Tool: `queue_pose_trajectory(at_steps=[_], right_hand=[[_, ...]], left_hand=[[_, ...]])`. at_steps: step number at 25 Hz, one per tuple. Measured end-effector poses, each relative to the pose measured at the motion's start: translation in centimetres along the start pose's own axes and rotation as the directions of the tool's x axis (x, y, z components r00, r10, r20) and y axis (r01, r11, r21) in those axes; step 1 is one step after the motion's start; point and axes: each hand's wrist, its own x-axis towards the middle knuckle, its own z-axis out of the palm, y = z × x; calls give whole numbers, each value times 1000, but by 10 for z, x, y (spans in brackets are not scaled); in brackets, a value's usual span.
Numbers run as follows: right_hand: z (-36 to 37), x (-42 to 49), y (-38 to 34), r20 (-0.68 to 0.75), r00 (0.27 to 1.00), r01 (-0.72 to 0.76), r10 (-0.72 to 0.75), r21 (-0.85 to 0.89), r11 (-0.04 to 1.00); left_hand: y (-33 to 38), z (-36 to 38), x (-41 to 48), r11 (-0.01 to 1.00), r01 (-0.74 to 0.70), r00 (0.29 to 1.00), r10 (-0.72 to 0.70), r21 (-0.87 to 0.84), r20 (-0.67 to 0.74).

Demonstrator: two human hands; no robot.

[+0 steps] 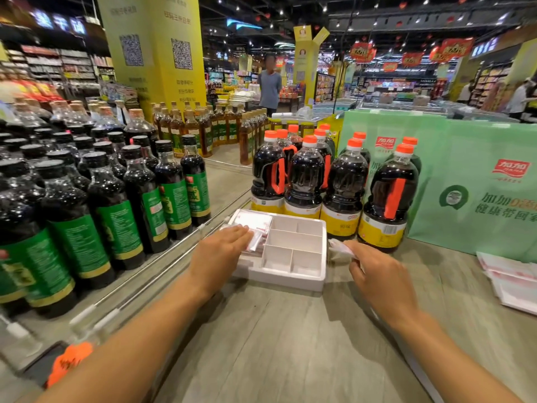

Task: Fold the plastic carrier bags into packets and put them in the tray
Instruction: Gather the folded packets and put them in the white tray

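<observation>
A white foam tray (308,279) with several compartments sits on the wooden counter in front of me. Its left compartment holds several folded white-and-red bag packets (257,223). My left hand (220,251) lies flat with straight fingers on those packets at the tray's left side. My right hand (374,274) is just right of the tray and pinches a small folded bag packet (338,248) between thumb and fingers. A stack of unfolded white-and-red carrier bags (511,279) lies at the counter's right edge.
Large soy sauce bottles with orange caps (343,181) stand right behind the tray. Green paper bags (476,181) stand behind them on the right. Rows of dark green-labelled bottles (110,193) fill the lower shelf to the left. A person (270,85) stands far off in the aisle.
</observation>
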Motion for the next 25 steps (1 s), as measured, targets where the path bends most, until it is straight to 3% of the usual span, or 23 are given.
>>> queue_pose_trajectory(at_steps=[5, 9, 13, 25], right_hand=[[10, 4, -3, 9, 1000, 22, -22, 13, 1000], [21, 5, -2, 48, 999, 22, -23, 16, 1000], [28, 6, -4, 60, 998, 18, -19, 13, 1000], [27, 16, -27, 26, 993, 111, -112, 42, 993]], left_hand=[[6, 4, -5, 1000, 12, 991, -11, -12, 130], [11, 7, -9, 987, 96, 978, -69, -130, 198], [11, 1, -13, 975, 144, 916, -68, -167, 394], [11, -11, -16, 979, 119, 878, -27, -163, 477]])
